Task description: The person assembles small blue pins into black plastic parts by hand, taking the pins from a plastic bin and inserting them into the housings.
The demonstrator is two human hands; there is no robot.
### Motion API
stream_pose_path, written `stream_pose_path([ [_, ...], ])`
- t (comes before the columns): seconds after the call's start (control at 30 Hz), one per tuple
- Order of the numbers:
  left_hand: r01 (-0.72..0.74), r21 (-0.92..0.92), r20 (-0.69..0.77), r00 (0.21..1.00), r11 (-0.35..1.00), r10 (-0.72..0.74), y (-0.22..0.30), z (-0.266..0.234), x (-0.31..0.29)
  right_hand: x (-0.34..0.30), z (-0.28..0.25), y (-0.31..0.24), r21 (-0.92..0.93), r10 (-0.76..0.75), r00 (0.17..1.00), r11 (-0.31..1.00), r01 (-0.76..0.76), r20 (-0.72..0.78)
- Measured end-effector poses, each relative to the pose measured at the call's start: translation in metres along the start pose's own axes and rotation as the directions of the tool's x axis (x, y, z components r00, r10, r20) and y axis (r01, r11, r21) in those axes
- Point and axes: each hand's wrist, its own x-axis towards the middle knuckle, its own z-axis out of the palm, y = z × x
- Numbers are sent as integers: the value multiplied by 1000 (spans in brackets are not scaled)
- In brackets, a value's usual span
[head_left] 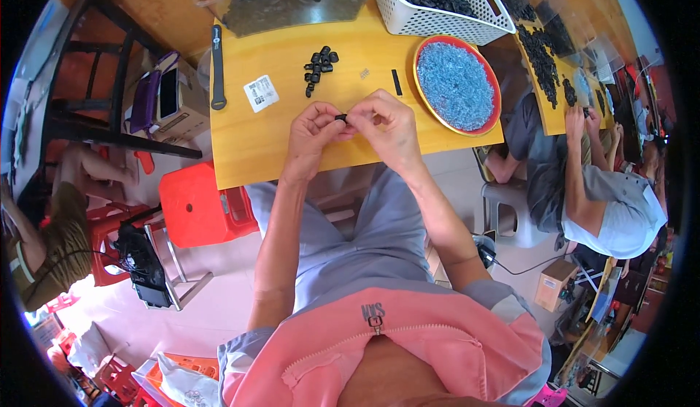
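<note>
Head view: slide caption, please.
Left hand and right hand holding small black part over yellow wooden table, near round red tray of blue pieces.

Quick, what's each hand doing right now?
Left hand: closed, holding a small black part.
Right hand: closed, up against the same part; whether it grips it can't be told.

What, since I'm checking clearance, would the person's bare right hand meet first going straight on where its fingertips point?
From the bare right hand, first the small, stubby black piece at its fingertips, then probably the bare left hand across from it; depth is hard to judge here.
</note>
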Motion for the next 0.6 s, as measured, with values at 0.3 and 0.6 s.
stream_pose_path([
  [0.3, -139, -346, -89, 989, 928, 115, 5, -34, -23, 38, 39, 28, -250, -84, 993, 963, 101, 78],
  [0.6, -118, -345, -55, 993, 931, 106, 11, -36, -28, 38, 67, 39, -468, -140, 986, 868, 164, 86],
])
